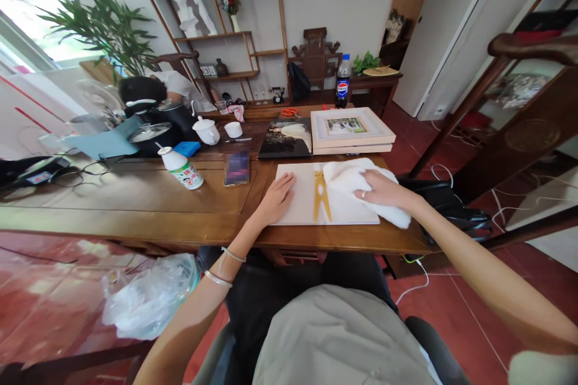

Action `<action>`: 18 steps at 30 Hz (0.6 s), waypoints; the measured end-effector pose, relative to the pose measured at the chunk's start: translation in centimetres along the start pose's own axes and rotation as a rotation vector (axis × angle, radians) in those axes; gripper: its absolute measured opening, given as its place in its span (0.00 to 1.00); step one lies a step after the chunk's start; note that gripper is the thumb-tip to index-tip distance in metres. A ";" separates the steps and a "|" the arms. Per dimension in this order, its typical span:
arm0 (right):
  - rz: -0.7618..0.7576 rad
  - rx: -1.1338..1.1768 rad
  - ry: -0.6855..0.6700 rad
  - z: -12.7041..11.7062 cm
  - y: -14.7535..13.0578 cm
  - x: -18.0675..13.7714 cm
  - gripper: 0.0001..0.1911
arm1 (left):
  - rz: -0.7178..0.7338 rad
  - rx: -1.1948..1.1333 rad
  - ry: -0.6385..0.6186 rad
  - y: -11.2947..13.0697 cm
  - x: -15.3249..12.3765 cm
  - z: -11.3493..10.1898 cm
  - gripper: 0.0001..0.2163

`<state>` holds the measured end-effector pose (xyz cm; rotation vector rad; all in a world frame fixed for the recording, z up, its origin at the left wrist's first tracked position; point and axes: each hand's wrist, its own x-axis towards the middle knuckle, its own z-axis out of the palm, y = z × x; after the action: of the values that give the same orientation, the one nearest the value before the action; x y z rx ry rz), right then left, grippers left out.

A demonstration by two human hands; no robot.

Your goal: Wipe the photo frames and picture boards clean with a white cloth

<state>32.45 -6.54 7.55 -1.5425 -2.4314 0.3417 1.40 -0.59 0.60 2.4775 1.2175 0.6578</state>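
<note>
A pale flat board (298, 204) lies before me at the table's front edge, with a yellow forked shape (319, 195) down its middle. My left hand (277, 197) rests flat on the board's left part, fingers stretched out, holding nothing. On the right part, my right hand (382, 190) grips a white fluffy cloth (345, 175). Some of the cloth spreads left towards the yellow shape, and some hangs over the board's right edge. The right fingertips are partly hidden in its folds.
Behind the board are a dark photo panel (285, 138) and stacked pale picture frames (352, 129). A cola bottle (342, 81) stands beyond them. Leftward are a phone (237, 168), a white drink bottle (181, 168) and a lidded cup (206, 131). A plastic bag (151, 298) sits below the table.
</note>
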 end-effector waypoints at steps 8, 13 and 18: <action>0.018 -0.120 0.025 1.1 0.6 4.1 0.16 | 0.005 -0.009 -0.002 0.1 0.0 -0.1 0.23; -0.142 -0.098 -0.090 0.6 -5.1 -2.7 0.12 | 0.000 -0.019 0.021 0.1 0.0 0.1 0.22; -0.203 -0.065 -0.124 0.6 -6.9 -6.2 0.13 | 0.001 -0.019 0.041 0.1 0.0 0.2 0.21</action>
<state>28.96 -15.02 8.72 -1.3195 -2.6913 0.3302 1.59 -0.69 0.50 2.4606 1.2192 0.7207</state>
